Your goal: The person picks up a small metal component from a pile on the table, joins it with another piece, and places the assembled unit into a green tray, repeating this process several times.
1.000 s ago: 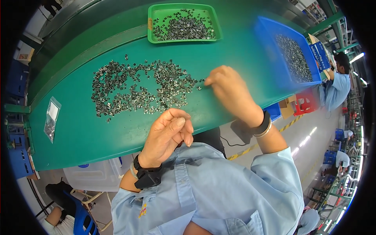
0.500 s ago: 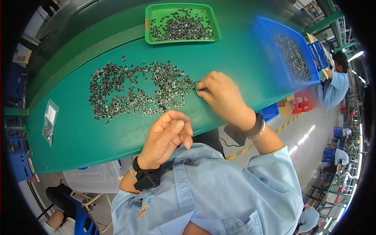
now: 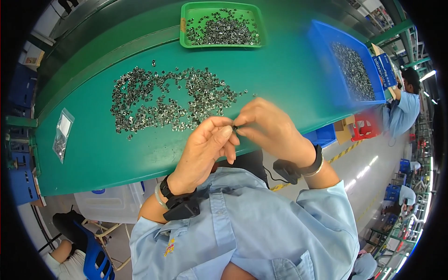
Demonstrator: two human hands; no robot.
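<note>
Green and smooth, the tabletop [image 3: 261, 88] curves across a busy workshop, with other workers in pale blue seated far off at the right edge. I look down over my own pale blue shirt at both hands, raised together just above the near edge of the tabletop.

My left hand [image 3: 205, 149] and right hand [image 3: 270, 128] meet fingertip to fingertip, pinching one tiny dark metal part [image 3: 234, 127] between them. Both sets of fingers are closed on it in a light pinch; the part is too small for me to tell its shape.

Just beyond my hands lies a loose scatter of small metal parts [image 3: 170, 100], grey, shiny and angular, spread thin over the tabletop. Farther back sits a shallow green tray [image 3: 184, 28] holding more of the same. To the right, a deep blue bin [image 3: 322, 51] is heaped with them. At the far left lies a small clear plastic bag [image 3: 62, 135] with a few pieces inside.

To do this well, I judge the grip should stay at the very fingertips, gentle and steady, turning the piece slowly, since smooth metal this small would slip easily.
</note>
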